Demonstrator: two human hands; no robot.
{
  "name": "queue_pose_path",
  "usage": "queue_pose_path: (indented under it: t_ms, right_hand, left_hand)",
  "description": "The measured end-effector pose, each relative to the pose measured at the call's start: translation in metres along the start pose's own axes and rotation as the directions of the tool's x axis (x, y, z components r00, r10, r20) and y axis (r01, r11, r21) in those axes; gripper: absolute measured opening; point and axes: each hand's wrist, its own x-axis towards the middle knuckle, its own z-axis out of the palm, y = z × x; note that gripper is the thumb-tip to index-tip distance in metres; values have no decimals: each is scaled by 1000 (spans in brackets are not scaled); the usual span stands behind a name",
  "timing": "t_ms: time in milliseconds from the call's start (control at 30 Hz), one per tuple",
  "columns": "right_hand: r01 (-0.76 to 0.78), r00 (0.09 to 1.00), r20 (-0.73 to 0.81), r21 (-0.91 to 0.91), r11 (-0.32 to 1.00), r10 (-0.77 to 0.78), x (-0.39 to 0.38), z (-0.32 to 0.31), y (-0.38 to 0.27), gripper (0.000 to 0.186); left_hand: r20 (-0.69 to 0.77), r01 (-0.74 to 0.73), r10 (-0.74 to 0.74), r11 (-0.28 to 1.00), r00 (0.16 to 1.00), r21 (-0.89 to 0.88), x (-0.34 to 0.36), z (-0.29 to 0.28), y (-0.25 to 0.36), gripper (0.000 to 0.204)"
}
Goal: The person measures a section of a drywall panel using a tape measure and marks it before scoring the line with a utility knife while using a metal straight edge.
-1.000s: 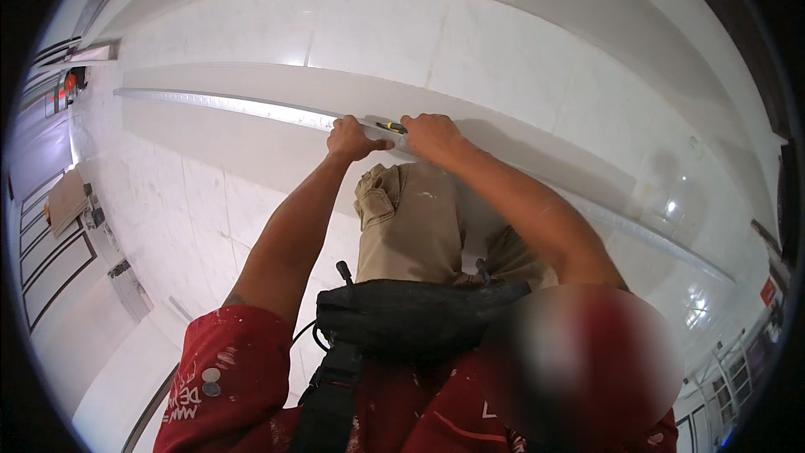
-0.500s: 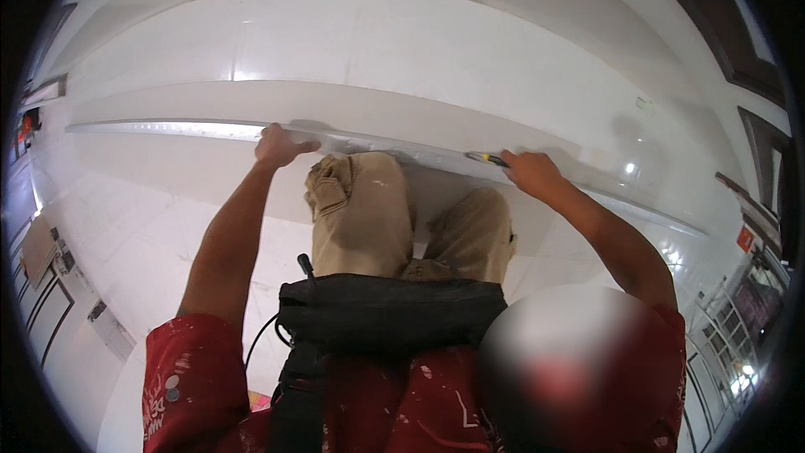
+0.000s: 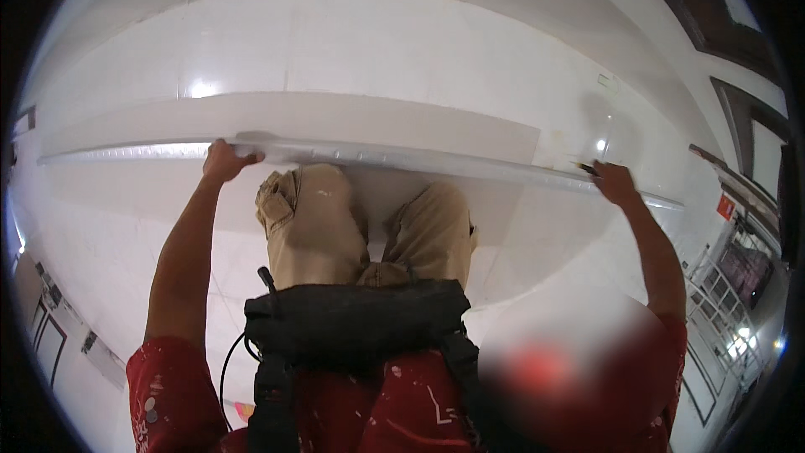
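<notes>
A long silver metal profile [image 3: 377, 155] lies crosswise in front of my knees, over a pale flat panel [image 3: 352, 116] on the floor. Toward its left part, my left hand [image 3: 225, 161] grips the profile, fingers over the far edge and thumb stretched out to the right. My right hand [image 3: 618, 184] is closed around a yellow-and-black utility knife [image 3: 586, 169] at the profile's right part, beyond the panel's right corner. The knife's tip points left; whether its blade touches anything is too small to tell.
My knees in tan trousers [image 3: 323, 210] are close to the profile's near side. A black bag [image 3: 360, 315] sits at my waist. Glossy white floor tiles [image 3: 360, 33] stretch beyond the panel. At the right stand a white metal rack [image 3: 721, 302] and dark-framed doors [image 3: 742, 130].
My right hand has slid rightward along the profile with the utility knife. My left hand keeps its hold on the profile. The whole view has shifted slightly.
</notes>
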Motion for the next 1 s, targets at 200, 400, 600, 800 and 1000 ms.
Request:
queue_pose_path:
  t_ms: [200, 400, 600, 800, 1000]
  right_hand:
    - [228, 974, -76, 388, 893, -215, 119, -57, -220, 29]
    - [309, 946, -79, 508, 804, -313, 168, -118, -348, 30]
    - [331, 939, -76, 475, 815, -337, 182, -101, -352, 27]
    - [113, 965, 199, 268, 957, -170, 97, -61, -189, 25]
    - [103, 967, 207, 217, 971, -149, 76, 25, -98, 22]
  left_hand:
    - [-1, -136, 136, 989, 991, -57, 3, -3, -5, 102]
    - [56, -155, 160, 984, 986, -92, 3, -9, 2, 93]
    - [26, -170, 172, 982, 985, -77, 4, -7, -3, 96]
    - [44, -182, 187, 978, 981, -100, 12, -3, -9, 105]
    - [20, -103, 104, 994, 994, -46, 10, -7, -1, 104]
